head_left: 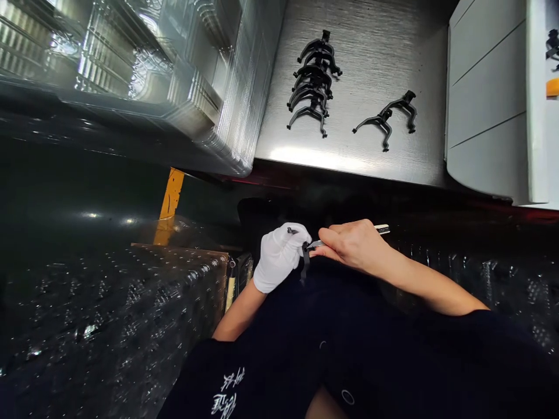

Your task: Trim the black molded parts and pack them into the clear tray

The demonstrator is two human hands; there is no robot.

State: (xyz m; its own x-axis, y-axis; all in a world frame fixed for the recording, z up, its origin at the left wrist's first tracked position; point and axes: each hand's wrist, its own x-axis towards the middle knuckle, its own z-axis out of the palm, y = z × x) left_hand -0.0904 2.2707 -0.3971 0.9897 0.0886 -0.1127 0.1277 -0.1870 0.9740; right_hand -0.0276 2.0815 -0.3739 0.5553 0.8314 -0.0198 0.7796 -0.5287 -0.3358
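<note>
My left hand [279,257], in a white glove, is shut on a small black plastic moulded part [305,262], which hangs partly below the fingers. My right hand [356,244] is bare and grips a utility knife [382,229], with the handle sticking out past the knuckles. The knife's metal blade [315,244] reaches the black part. Farther off, on a brushed steel table [349,70], several matching forked black parts lie overlapped in a stack [313,81]. Another pair of these parts [385,118] lies to its right.
Stacks of clear plastic trays [131,75] rise at the upper left, and more clear trays [109,308] sit at the lower left. A yellow post [171,194] stands between them. A white machine housing [484,99] borders the table on the right. Dark clothing [227,393] fills the bottom.
</note>
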